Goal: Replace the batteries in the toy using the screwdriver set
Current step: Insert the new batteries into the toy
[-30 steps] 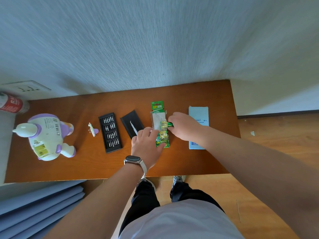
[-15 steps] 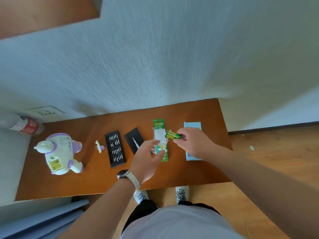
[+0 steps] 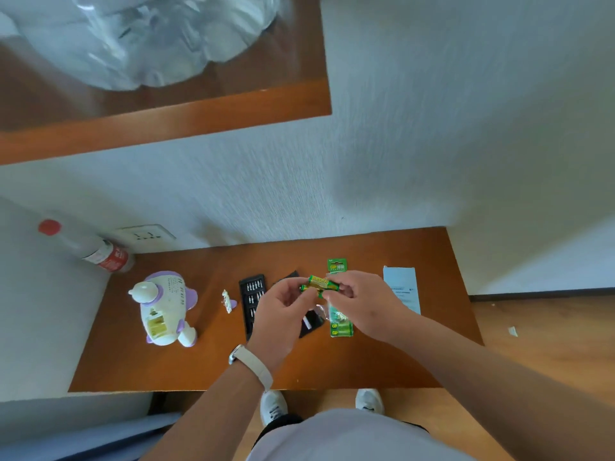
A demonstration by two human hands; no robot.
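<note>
- While both hands are lifted above the desk [image 3: 366, 361], the green batteries [image 3: 320, 283] sit pinched between the right hand [image 3: 361, 302]'s thumb and forefinger, with the left hand [image 3: 283, 314]'s curled fingertips closing on their other end; a loose hand-over could drop one, and it might roll off the front edge.
- Whether the cells are wrapped together I cannot tell; tearing film up here risks scattering them.
- Below lies the opened battery pack [image 3: 339, 314], easy to snag.
- Further left, the white-and-purple toy [image 3: 166, 307] lies on its back, compartment open; its cover [image 3: 229, 301] rests beside the bit tray [image 3: 252, 294], where a sweeping wrist could knock it.
- Polarity mistakes look possible later.
</note>
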